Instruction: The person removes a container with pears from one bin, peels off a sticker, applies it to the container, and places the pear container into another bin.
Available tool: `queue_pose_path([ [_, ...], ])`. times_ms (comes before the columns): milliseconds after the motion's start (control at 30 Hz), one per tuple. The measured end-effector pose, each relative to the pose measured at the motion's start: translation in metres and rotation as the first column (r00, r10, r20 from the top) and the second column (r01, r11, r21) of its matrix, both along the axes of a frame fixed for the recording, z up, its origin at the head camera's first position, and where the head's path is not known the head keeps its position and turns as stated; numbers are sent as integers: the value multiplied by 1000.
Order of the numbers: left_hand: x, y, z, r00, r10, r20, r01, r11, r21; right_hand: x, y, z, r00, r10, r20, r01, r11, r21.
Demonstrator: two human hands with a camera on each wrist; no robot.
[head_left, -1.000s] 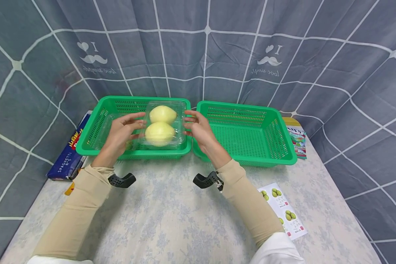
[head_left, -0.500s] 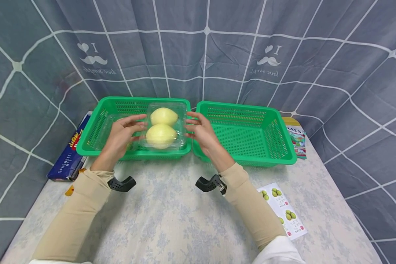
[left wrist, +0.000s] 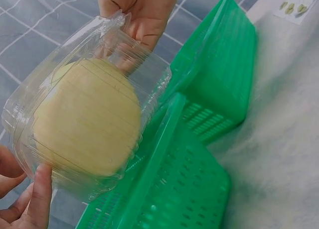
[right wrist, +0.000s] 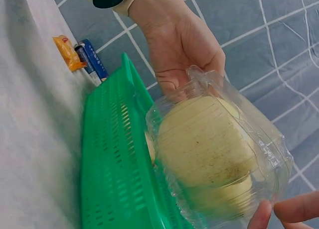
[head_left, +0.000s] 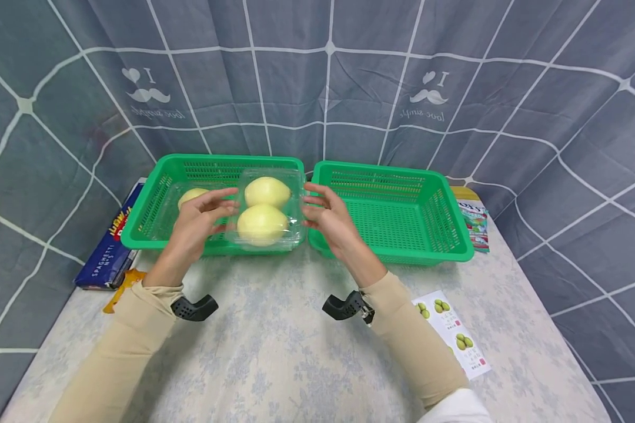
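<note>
A clear plastic clamshell box (head_left: 297, 214) with two pale yellow oval fruits (head_left: 263, 224) inside is held up over the left green basket (head_left: 147, 244). My left hand (head_left: 191, 223) grips its left side, and my right hand (head_left: 337, 222) grips the opposite side. In the left wrist view the box tilts, its ridged wall facing the camera, and the fingertips of my left hand (left wrist: 30, 201) press its edge. Brown specks mark one fruit (right wrist: 204, 139) in the right wrist view. Another yellow fruit (head_left: 191, 196) in clear packaging lies in the left basket, partly hidden by my left hand.
A second green basket (head_left: 391, 255) stands close to the right of the first. Left of them lie a blue spaghetti box (head_left: 106, 258) and an orange packet (head_left: 123, 289). To the right are a colourful packet (head_left: 475, 226) and a sheet of fruit stickers (head_left: 452, 332).
Both hands have shifted slightly right and toward the person, carrying the clamshell box with them. More of the fruit in the left basket now shows behind my left hand.
</note>
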State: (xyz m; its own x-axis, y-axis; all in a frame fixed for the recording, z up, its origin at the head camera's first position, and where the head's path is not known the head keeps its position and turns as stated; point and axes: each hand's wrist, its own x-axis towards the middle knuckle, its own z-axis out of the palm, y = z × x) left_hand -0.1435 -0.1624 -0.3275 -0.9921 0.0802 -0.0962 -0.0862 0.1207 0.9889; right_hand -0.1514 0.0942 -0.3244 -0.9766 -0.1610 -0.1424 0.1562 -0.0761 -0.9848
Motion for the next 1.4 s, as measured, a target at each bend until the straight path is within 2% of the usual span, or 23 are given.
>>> queue_pose_path([
  [233,13,3,3,999,-26,-22,25,999,-20,15,6,2,1000,11,-13,-11,1000,0],
  [567,36,7,5,996,-77,-43,77,997,-3,41,20,0,999,27,21,-25,996,-86],
  [733,48,10,2,994,-88,-62,90,996,26,52,25,-3,999,25,40,-20,993,-116],
  [1000,66,14,-4,992,-100,-76,101,995,12,69,28,-4,998,-9,64,22,979,-204],
  [1300,90,19,-11,993,-101,-65,100,995,-13,96,36,-5,996,12,89,5,981,-193],
  [1400,99,22,-15,993,-92,-73,91,996,-12,104,39,-8,997,27,69,-14,983,-181],
])
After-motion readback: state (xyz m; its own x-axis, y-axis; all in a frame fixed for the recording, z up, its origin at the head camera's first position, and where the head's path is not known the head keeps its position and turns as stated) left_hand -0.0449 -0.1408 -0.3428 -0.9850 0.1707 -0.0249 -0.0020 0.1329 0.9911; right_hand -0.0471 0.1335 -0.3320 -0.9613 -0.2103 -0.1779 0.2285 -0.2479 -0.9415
